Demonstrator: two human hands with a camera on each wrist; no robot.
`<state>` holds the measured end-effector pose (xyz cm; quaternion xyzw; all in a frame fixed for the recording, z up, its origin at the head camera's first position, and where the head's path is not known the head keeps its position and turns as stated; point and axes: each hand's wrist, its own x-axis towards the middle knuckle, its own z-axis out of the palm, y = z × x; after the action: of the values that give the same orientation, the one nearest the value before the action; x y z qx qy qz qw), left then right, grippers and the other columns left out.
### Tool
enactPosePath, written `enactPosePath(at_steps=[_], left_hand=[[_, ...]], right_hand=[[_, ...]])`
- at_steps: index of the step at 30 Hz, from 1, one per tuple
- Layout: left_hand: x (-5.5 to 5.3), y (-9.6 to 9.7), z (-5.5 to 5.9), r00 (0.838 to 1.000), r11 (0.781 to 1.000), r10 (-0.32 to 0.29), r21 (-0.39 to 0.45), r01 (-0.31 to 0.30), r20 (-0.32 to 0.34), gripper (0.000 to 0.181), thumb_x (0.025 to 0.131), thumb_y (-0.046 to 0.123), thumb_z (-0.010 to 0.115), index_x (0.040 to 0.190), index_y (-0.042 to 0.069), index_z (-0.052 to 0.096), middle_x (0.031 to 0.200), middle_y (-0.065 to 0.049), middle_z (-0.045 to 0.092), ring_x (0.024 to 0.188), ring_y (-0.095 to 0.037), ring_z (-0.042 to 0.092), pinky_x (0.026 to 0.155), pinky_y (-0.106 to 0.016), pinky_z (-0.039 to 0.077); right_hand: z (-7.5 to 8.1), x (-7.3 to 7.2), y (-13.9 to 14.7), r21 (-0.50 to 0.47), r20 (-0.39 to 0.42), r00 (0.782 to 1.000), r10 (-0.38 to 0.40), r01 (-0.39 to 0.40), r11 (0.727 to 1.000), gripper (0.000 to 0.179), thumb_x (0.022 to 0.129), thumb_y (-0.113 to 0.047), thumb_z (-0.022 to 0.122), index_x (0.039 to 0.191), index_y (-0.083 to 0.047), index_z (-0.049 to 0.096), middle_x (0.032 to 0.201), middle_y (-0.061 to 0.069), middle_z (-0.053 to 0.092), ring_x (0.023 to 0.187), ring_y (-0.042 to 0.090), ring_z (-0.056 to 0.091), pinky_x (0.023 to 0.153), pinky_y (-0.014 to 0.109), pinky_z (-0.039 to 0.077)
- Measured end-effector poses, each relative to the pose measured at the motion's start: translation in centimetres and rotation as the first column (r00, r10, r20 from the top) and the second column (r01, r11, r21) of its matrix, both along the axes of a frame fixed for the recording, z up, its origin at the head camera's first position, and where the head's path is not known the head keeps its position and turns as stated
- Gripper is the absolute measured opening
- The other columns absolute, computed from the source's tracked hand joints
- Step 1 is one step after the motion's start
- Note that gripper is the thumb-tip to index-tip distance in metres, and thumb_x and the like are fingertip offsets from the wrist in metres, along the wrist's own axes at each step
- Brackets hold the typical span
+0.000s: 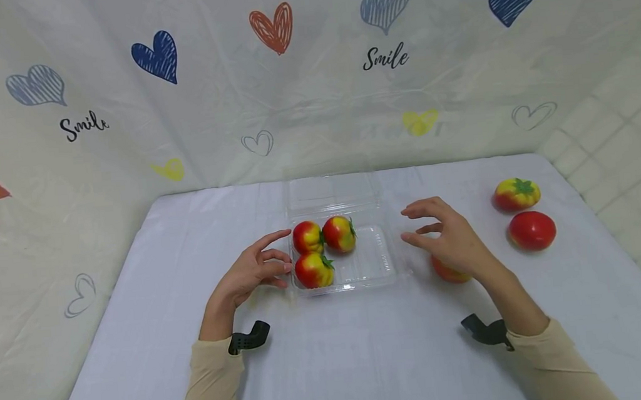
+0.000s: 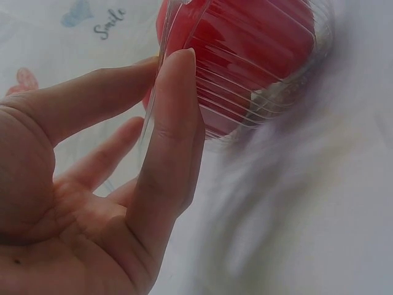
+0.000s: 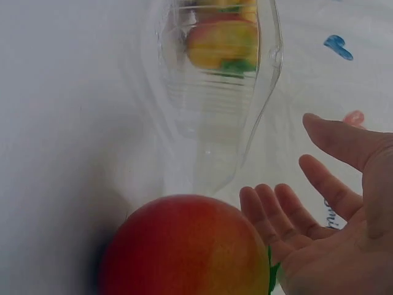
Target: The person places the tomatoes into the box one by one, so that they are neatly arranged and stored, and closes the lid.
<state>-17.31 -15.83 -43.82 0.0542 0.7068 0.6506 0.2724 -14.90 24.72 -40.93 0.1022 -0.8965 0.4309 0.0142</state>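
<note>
A clear plastic box (image 1: 361, 256) lies on the table with its lid (image 1: 331, 193) folded back. Inside, along its left side and back, sit three red-and-yellow tomato-like fruits (image 1: 313, 271) with green leaves. My left hand (image 1: 252, 271) is at the box's left side, where thumb and finger pinch the thin rim (image 2: 161, 67) in the left wrist view. To the right of the box, my right hand (image 1: 450, 237) hovers with loosely bent fingers and nothing between them. Below it lies another fruit (image 1: 447, 270), partly hidden by the hand; the right wrist view shows this fruit (image 3: 184, 252) close up.
Two more fruits lie at the table's right: a red-and-yellow one (image 1: 516, 194) with its leaves up, and a red one (image 1: 532, 231) nearer me. A white cloth covers the table (image 1: 356, 360). Behind it hangs a backdrop (image 1: 324, 99) printed with hearts.
</note>
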Motion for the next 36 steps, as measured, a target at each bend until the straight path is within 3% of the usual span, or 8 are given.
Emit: enactPosePath(at_steps=[12, 18, 22, 24, 25, 30, 36], left_hand=[[0.0, 0.0, 0.0, 1.0, 1.0, 0.001, -0.003, -0.001, -0.002, 0.069, 0.096, 0.01, 0.073, 0.156, 0.03, 0.045, 0.106, -0.007, 0.066, 0.09, -0.023, 0.07, 0.077, -0.038, 0.066], [0.0, 0.0, 0.0, 1.0, 1.0, 0.0, 0.0, 0.0, 0.0, 0.069, 0.096, 0.01, 0.073, 0.156, 0.029, 0.045, 0.106, -0.007, 0.066, 0.089, -0.022, 0.069, 0.076, -0.038, 0.066], [0.0, 0.0, -0.1, 1.0, 1.0, 0.001, 0.001, -0.001, 0.001, 0.069, 0.096, 0.01, 0.073, 0.157, 0.029, 0.045, 0.105, -0.007, 0.066, 0.089, -0.021, 0.07, 0.076, -0.037, 0.066], [-0.1, -0.1, -0.1, 1.0, 1.0, 0.0, 0.0, 0.0, 0.001, 0.07, 0.096, 0.011, 0.073, 0.157, 0.03, 0.045, 0.106, -0.006, 0.066, 0.089, -0.021, 0.07, 0.076, -0.037, 0.066], [-0.1, -0.1, -0.2, 1.0, 1.0, -0.001, 0.001, 0.001, 0.0, 0.07, 0.096, 0.011, 0.073, 0.157, 0.03, 0.045, 0.106, -0.006, 0.066, 0.089, -0.021, 0.07, 0.075, -0.037, 0.066], [-0.1, -0.1, -0.2, 1.0, 1.0, -0.002, -0.001, 0.002, 0.003, 0.07, 0.096, 0.012, 0.073, 0.157, 0.029, 0.044, 0.106, -0.007, 0.066, 0.086, -0.02, 0.069, 0.075, -0.037, 0.066], [-0.1, -0.1, -0.2, 1.0, 1.0, 0.003, 0.0, -0.003, 0.006, 0.07, 0.096, 0.011, 0.073, 0.157, 0.03, 0.044, 0.107, -0.006, 0.066, 0.082, -0.02, 0.068, 0.075, -0.035, 0.065]], right_hand=[[0.1, -0.2, 1.8, 0.038, 0.032, 0.997, 0.068, -0.069, 0.997, 0.046, 0.093, -0.024, 0.079, 0.134, -0.011, 0.062, 0.137, 0.011, 0.06, 0.123, 0.036, 0.062, 0.1, 0.056, 0.058], [0.1, -0.2, 2.8, 0.048, 0.048, 0.995, 0.09, -0.092, 0.995, 0.046, 0.093, -0.026, 0.079, 0.134, -0.012, 0.063, 0.137, 0.01, 0.062, 0.123, 0.033, 0.063, 0.099, 0.048, 0.06], [0.0, -0.3, 3.5, 0.031, 0.039, 0.991, 0.127, -0.128, 0.991, 0.045, 0.093, -0.023, 0.08, 0.133, -0.013, 0.063, 0.135, 0.01, 0.063, 0.118, 0.009, 0.063, 0.098, 0.032, 0.06], [0.0, -0.4, 3.9, 0.027, 0.048, 0.989, 0.141, -0.143, 0.989, 0.045, 0.092, -0.023, 0.08, 0.134, -0.014, 0.063, 0.135, 0.01, 0.063, 0.116, 0.007, 0.063, 0.097, 0.027, 0.059], [-0.1, -0.4, 4.1, 0.025, 0.051, 0.987, 0.151, -0.152, 0.988, 0.046, 0.092, -0.023, 0.08, 0.134, -0.014, 0.063, 0.135, 0.011, 0.063, 0.116, 0.007, 0.063, 0.097, 0.025, 0.059], [-0.3, -0.4, 4.9, 0.039, 0.107, 0.978, 0.178, -0.183, 0.982, 0.05, 0.092, -0.023, 0.081, 0.136, -0.011, 0.062, 0.136, 0.012, 0.065, 0.121, 0.037, 0.065, 0.096, 0.025, 0.058], [-0.1, -0.4, 5.9, 0.061, 0.149, 0.966, 0.211, -0.222, 0.973, 0.053, 0.091, -0.023, 0.081, 0.138, -0.01, 0.061, 0.136, 0.013, 0.066, 0.123, 0.037, 0.065, 0.098, 0.02, 0.055]])
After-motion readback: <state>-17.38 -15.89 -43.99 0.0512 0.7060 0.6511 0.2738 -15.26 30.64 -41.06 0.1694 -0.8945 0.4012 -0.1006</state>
